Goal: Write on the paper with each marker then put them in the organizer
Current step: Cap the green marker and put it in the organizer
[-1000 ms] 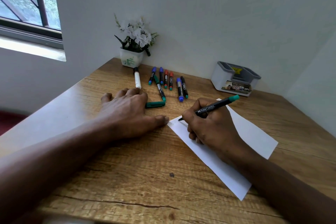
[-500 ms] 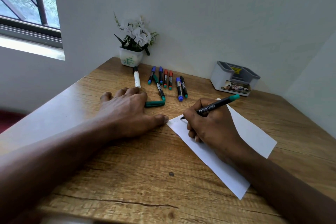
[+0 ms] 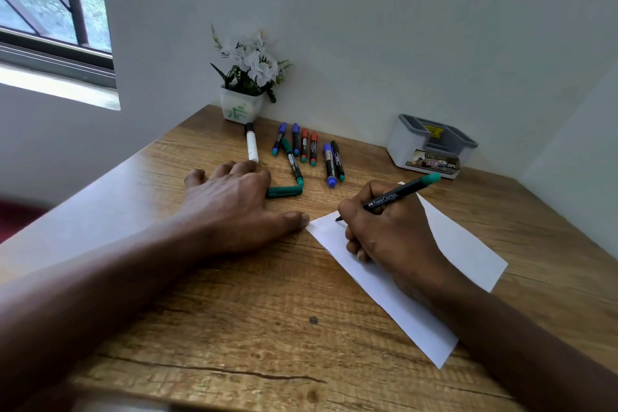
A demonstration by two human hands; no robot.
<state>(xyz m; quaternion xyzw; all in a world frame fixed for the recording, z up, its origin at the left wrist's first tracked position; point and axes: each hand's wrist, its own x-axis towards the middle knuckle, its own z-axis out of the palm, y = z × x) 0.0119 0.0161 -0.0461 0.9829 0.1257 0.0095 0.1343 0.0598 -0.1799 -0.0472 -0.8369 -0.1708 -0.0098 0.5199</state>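
Note:
My right hand [image 3: 388, 231] grips a black marker with a green end [image 3: 401, 192], its tip touching the near-left corner of the white paper [image 3: 468, 244]. Flat on the wooden desk lies my left hand [image 3: 234, 204], fingers spread, thumb tip at the paper's left corner. A green cap [image 3: 284, 191] lies just right of its fingers. Behind, several markers [image 3: 309, 147] with blue, red and green ends lie in a loose row, with a white marker [image 3: 251, 144] to their left. The grey and white organizer [image 3: 431, 145] stands at the back right by the wall.
A white pot of white flowers [image 3: 245, 90] stands in the back corner against the wall. A window [image 3: 50, 0] is at upper left. The desk's near edge [image 3: 234, 391] runs along the bottom, and the right wall closes off the desk's right side.
The marker tip has shifted slightly right along the paper's corner with my right hand. My left hand stays flat in place.

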